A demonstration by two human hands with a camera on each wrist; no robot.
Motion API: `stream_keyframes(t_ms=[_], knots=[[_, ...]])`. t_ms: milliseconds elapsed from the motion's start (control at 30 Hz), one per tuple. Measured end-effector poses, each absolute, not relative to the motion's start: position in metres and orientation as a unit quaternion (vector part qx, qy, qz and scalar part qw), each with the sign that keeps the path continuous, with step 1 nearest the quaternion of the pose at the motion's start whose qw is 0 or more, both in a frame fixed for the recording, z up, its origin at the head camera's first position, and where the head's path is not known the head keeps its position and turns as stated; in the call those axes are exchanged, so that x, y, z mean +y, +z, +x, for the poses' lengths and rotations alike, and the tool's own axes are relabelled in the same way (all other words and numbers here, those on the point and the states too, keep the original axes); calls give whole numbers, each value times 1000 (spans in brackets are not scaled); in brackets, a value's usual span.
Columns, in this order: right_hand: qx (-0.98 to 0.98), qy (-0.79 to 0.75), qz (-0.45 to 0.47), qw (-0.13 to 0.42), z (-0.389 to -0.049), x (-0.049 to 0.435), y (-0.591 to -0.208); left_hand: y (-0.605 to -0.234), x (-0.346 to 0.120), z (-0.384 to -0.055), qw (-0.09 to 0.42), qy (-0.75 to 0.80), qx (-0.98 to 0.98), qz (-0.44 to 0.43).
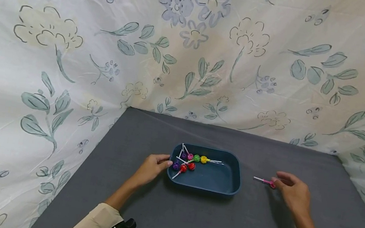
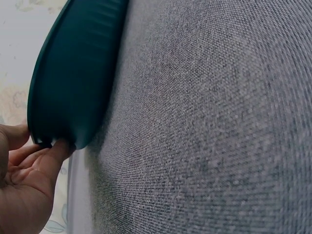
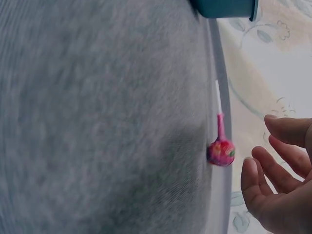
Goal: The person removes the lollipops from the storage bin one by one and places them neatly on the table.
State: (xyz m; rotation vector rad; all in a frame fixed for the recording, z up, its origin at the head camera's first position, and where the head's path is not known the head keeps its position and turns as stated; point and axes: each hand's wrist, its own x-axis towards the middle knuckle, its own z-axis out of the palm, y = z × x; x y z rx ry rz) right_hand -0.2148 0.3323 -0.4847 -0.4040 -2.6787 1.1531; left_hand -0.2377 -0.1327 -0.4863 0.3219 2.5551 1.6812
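Observation:
On the grey cloth stands a dark blue tray (image 1: 219, 178), with several wrapped lollipops in its left half. My left hand (image 1: 149, 169) pinches the tray's left end, thumb at the rim and fingertips against the outer wall in the left wrist view. A single pink lollipop (image 1: 269, 183) lies to the right of the tray, its white stick pointing left toward it. Beside its candy end is my right hand (image 1: 294, 194), fingers loosely bent. The right wrist view shows a gap between the fingertips (image 3: 247, 168) and the pink lollipop.
Inside the tray are red lollipops (image 1: 191, 166), purple ones, a green one (image 1: 196, 158), a yellow one (image 1: 203, 159) and another pink one. Flower-patterned fabric (image 1: 202, 66) hangs behind the table and along its sides. The grey cloth (image 1: 195, 223) covers the tabletop.

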Motion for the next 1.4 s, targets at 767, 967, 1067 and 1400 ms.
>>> stream_keyframes(t_ms=[767, 967, 1067, 1400], knots=[[-877, 460, -82, 114, -207, 299, -461, -488, -130, -239, 26, 545, 832, 99], [-876, 466, -64, 102, -209, 288, -457, -487, -129, -240, 27, 548, 830, 97], [-873, 476, -53, 94, -208, 281, -456, -487, -129, -239, 28, 551, 828, 99], [-864, 494, -28, 94, -210, 260, -454, -487, -127, -239, 21, 545, 832, 99]])
